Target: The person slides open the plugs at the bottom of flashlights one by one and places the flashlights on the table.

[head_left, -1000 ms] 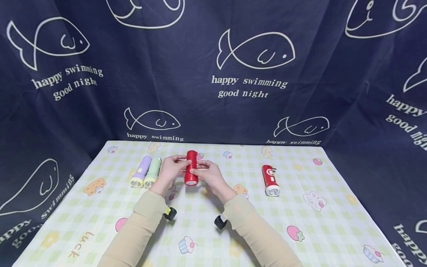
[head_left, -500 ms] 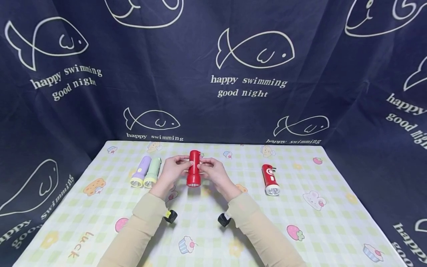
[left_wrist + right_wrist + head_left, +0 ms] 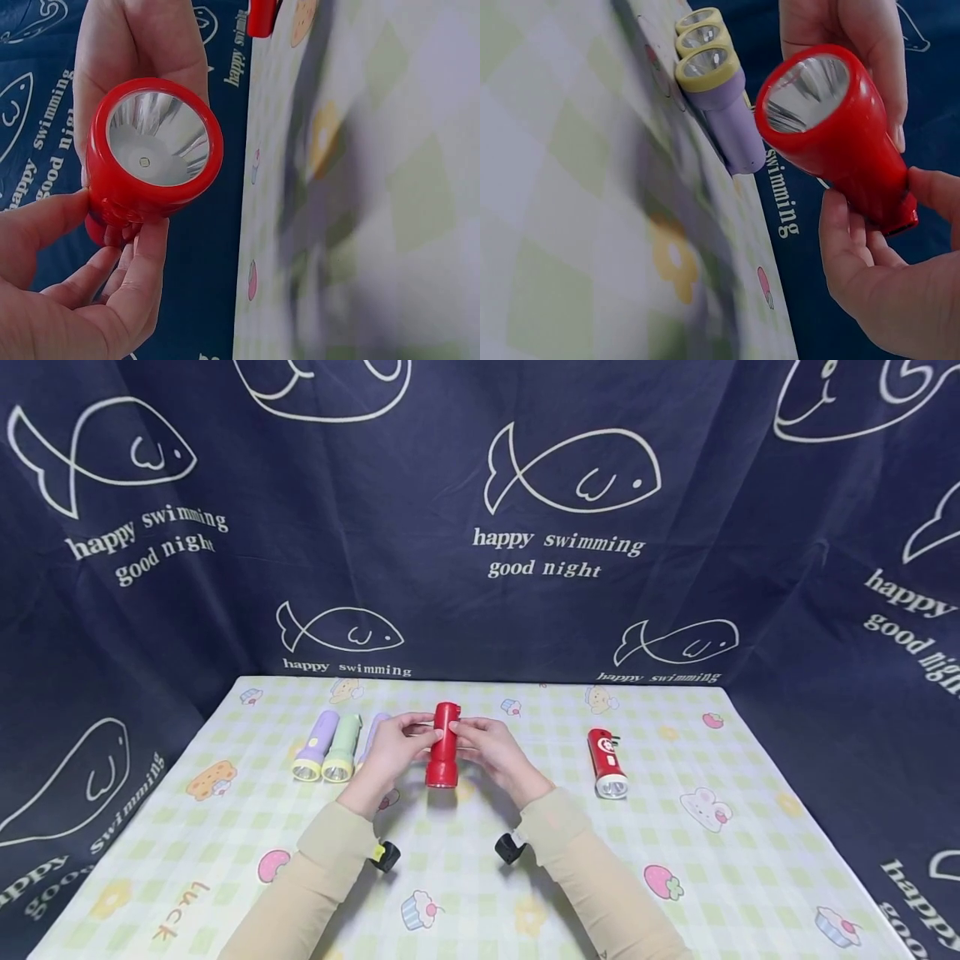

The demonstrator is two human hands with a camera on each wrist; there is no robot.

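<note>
Both hands hold a red flashlight (image 3: 444,747) above the table, its lens end toward me and tipped down. My left hand (image 3: 393,750) pinches its left side, and my right hand (image 3: 492,752) grips the right side. The left wrist view shows the silver reflector (image 3: 157,142) with a small chip in it; no light shows. From the right wrist, the fingertips of my right hand (image 3: 900,277) are around the narrow rear end. Beside my left hand lie a purple flashlight (image 3: 317,745), a green one (image 3: 343,747) and another purple flashlight (image 3: 731,124), partly hidden in the head view.
A red flashlight with a white head (image 3: 607,764) lies on the right part of the table. The patterned tablecloth (image 3: 735,893) covers the tabletop. A dark blue fish-print curtain (image 3: 442,585) hangs behind and at both sides.
Both hands have carried the red flashlight slightly right and toward me. Its lens end has tipped further down. The second purple flashlight has come into sight behind the left hand.
</note>
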